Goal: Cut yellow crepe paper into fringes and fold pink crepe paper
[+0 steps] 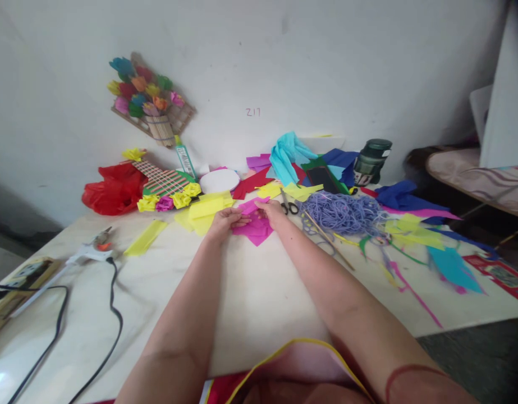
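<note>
A magenta sheet of crepe paper (257, 231) is stretched between my two hands above the table. My left hand (225, 223) pinches its left side, thumb and fingers together. On its upper right edge, my right hand (270, 212) grips the paper with closed fingers. The upper part of the sheet looks folded over, and its lower corner hangs toward me. Just left of my left hand lie yellow paper sheets (204, 212). Black-handled scissors (289, 209) rest right beside my right hand, close to a tangled heap of lavender cord (343, 212).
Paper flowers in a stick holder (161, 129) hang on the wall. A glue gun (96, 247) with a black cable lies left, near a power strip (23, 280). A dark jar (371, 163), turquoise crepe paper (290, 154), a red plastic bag (113, 191) and paper scraps line the back.
</note>
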Demonstrator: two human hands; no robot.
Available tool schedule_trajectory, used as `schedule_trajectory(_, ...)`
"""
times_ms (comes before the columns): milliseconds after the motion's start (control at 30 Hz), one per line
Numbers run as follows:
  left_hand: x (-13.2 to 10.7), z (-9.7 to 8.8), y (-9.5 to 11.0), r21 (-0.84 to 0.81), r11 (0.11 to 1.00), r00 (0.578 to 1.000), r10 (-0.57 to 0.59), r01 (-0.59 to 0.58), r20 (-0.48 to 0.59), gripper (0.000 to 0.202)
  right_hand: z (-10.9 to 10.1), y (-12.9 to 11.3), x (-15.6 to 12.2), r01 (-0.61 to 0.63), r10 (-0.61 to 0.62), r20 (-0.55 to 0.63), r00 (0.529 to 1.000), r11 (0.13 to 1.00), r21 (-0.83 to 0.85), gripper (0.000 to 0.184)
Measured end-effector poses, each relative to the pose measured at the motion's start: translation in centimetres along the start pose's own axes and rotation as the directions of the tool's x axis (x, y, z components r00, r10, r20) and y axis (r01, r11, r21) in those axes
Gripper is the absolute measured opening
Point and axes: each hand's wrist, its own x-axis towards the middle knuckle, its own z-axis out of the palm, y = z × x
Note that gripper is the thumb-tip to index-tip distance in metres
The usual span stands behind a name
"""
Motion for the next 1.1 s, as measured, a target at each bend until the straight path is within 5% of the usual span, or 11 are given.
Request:
schedule_trajectory(400, 0.1, 0.2, -0.3, 0.296, 0.954, 0.998, 0.028, -0.042, 0.051, 0.037, 0.5, 0.5, -0.2, 0.081, -0.032, 0.227, 0.973, 0.974, -0.213, 0.016)
schedule_trajectory(1100, 0.0, 0.3, -0.3, 0.271, 0.963, 0.995, -0.015, -0.013, 0.104, 0.028, 0.7, 1.1, -0.2, 0.263, -0.185, 0.214, 0.959, 0.86, -0.437, 0.015)
